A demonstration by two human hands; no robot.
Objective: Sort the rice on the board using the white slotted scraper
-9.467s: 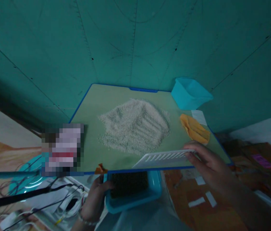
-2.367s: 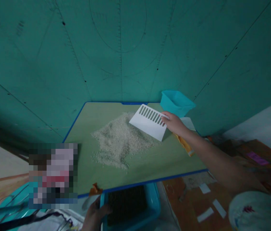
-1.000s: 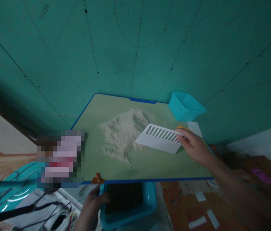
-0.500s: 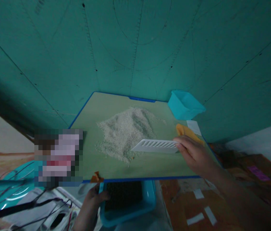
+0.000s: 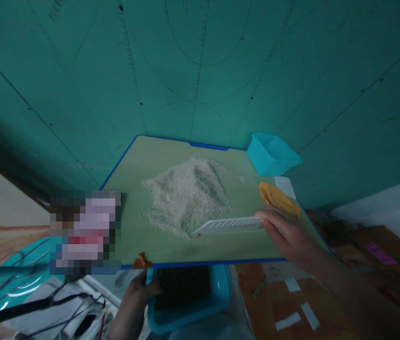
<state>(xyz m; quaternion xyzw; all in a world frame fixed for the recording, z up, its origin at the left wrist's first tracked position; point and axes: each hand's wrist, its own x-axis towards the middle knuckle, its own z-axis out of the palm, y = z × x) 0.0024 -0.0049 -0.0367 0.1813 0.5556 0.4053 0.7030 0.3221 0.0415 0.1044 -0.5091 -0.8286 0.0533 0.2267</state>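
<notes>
My right hand (image 5: 285, 231) is closed around one end of a flat white slotted plastic piece (image 5: 230, 225). The far tip of this piece is low over the board, by the near right edge of a spread pile of pale grains (image 5: 187, 193); a small orange-brown speck shows at the tip. Below the board's front edge, my left hand (image 5: 138, 290) is closed on the left rim of a blue bin (image 5: 221, 293), thumb inside. Dark contents (image 5: 182, 285), too dim to name, lie in the bin. The pile rests on a pale green board (image 5: 129, 241) with a blue border.
An angular turquoise container (image 5: 274, 158) stands at the board's back right corner. A yellow cloth (image 5: 278, 196) and a white paper piece (image 5: 285, 186) lie near it. Brown tape (image 5: 142, 260) sticks to the front edge. Cables (image 5: 47, 302) run at lower left.
The slotted piece has come down a little toward me and tilted flatter, its tip now by the small speck. My right hand has lowered slightly; my left hand stays on the bin.
</notes>
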